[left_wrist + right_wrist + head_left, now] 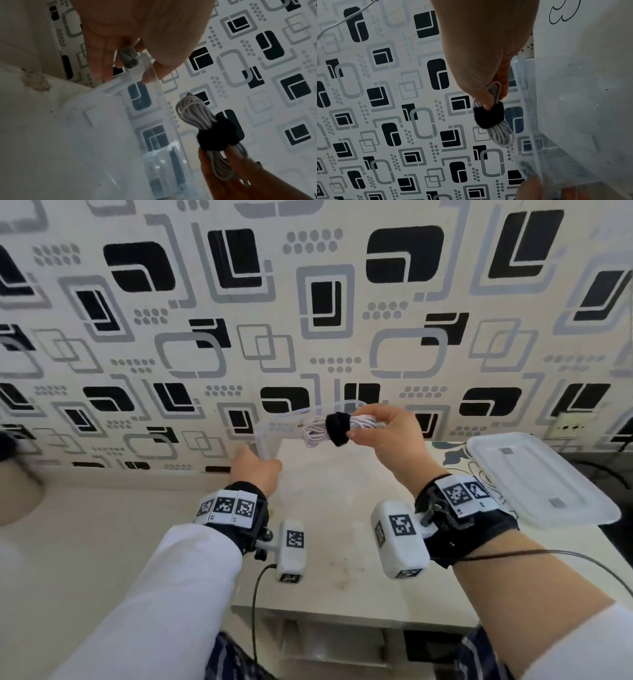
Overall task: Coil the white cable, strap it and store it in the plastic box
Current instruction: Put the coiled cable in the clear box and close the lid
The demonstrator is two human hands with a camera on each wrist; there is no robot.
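holding the coiled white cable [320, 430] in the air, the right hand [390, 436] pinches one end of the bundle between thumb and fingers; a black strap [337, 429] wraps the bundle's middle, with loops of cable sticking out on both sides of it; the thumb tip touches the strap in the right wrist view; the bundle hangs above the far part of the table [329, 508], just beside the clear plastic box [274, 428] and apart from it, not inside; the left hand [255, 469] has its grip closed on the near corner of the box rim, thumb on one side and fingers on the other, as the left wrist view shows; the box is tilted up off the table, its open side toward the cable, with the patterned wall [308, 302] visible through its clear sides; whether any edge of the box touches the table i cannot tell; the white lid [548, 484] lies flat at the right edge of the table, well apart from the box; both wrists wear black bands with square printed markers; a thin dark cord [255, 611] hangs from the left wrist's camera
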